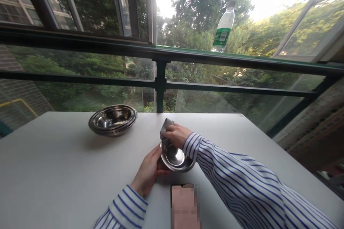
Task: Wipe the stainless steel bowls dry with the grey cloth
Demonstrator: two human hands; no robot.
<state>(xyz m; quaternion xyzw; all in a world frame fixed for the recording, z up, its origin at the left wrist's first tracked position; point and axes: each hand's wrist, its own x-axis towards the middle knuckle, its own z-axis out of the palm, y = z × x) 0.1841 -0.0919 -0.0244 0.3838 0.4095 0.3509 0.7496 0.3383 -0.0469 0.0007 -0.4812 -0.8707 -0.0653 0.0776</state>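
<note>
Head cam thread, quick one. Where's the shiny round stainless steel bowl (174, 157) sitting?

> Near the close edge of the flat white tabletop (53, 157), tilted so its inside faces the camera. The left hand (147, 171) cups it from below, fingers curled around the outside. The right hand (176, 135) pinches a crumpled grey cloth (166, 128) against the upper rim.

Any tips for that grip?

> Looks solid imo. Keep that lower cradle firm so the bowl can't slide, and keep the pinch tight on the cloth.

How's the bowl look?

> Bright and mirror-like, no marks I can make out. A nested stack of stainless steel bowls (113, 120) sits at its 10 o'clock, a pixelated phone (184, 204) at 6 o'clock.
</note>
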